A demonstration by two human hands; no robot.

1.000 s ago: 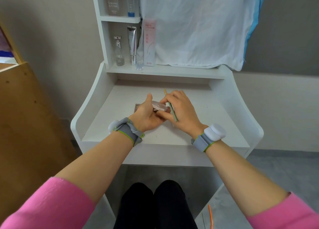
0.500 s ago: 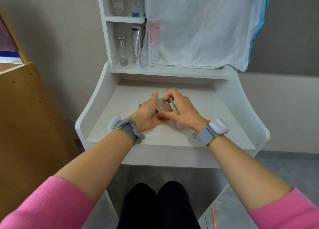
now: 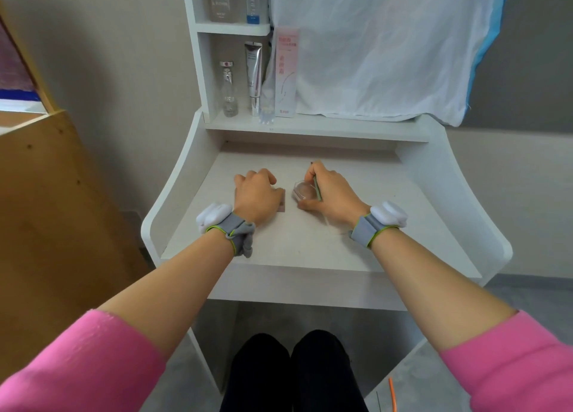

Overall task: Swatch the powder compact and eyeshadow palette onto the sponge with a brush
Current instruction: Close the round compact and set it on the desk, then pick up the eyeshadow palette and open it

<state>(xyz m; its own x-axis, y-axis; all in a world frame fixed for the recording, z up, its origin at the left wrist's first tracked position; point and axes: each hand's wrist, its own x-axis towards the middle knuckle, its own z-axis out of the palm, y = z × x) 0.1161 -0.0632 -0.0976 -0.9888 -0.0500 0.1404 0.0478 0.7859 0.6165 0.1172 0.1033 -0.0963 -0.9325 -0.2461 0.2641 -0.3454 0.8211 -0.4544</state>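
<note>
A small round pinkish powder compact point(image 3: 304, 191) with a clear lid sits low over the white desk point(image 3: 310, 244), pinched between the thumb and fingers of my right hand point(image 3: 330, 194). The same hand holds a thin green brush point(image 3: 317, 189), whose dark tip points away past the fingers. My left hand point(image 3: 256, 196) lies palm down on a flat brownish eyeshadow palette point(image 3: 281, 201), fingers curled over its far edge. Only the palette's right corner shows. I cannot see the sponge.
The desk has raised curved side walls and a back shelf point(image 3: 310, 125) with a glass bottle point(image 3: 229, 89), a silver tube point(image 3: 254, 76) and a pink box point(image 3: 286, 73). A white cloth point(image 3: 372, 45) hangs behind. A wooden panel point(image 3: 62, 210) stands to the left.
My hands have come apart. The left hand let go of the compact and moved left onto the palette. The right hand carried the compact and brush to the right, down toward the desk.
</note>
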